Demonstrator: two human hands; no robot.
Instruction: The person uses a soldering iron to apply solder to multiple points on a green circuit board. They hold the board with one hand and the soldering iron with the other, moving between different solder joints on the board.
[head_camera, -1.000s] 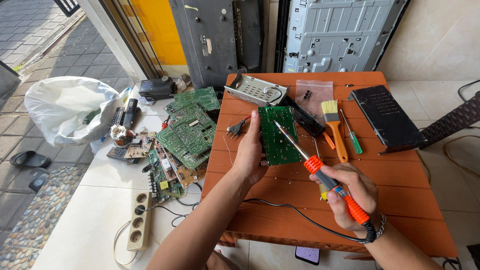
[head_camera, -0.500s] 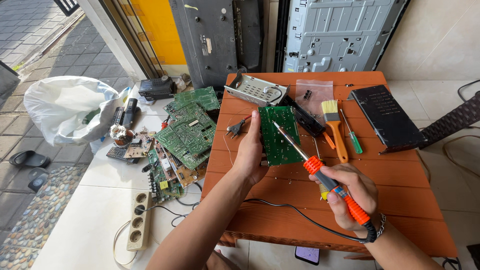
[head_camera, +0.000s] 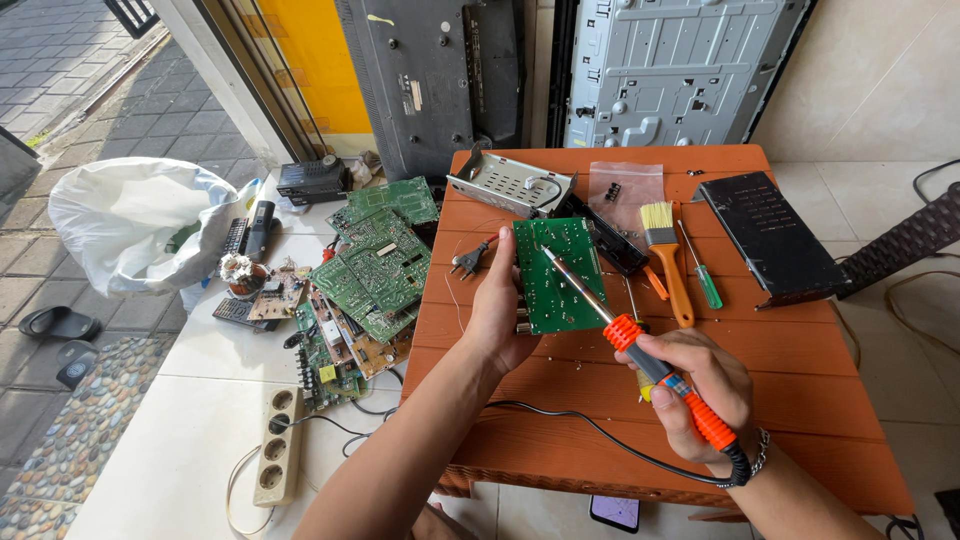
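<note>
Two busy hands: left hand (head_camera: 500, 310) clasping green circuit board's (head_camera: 556, 275) left edge, right hand (head_camera: 695, 390) fisted around soldering iron (head_camera: 640, 350).

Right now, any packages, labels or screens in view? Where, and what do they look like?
Clear plastic bag: far side of the orange table, flat, a small dark part inside.
White sticker: on the black TV back panel behind the table, small upright rectangle.
Phone: on the floor under the table's near edge, dark screen.

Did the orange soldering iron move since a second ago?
No. The soldering iron keeps its tip over the green circuit board, just left of the paintbrush.
</note>
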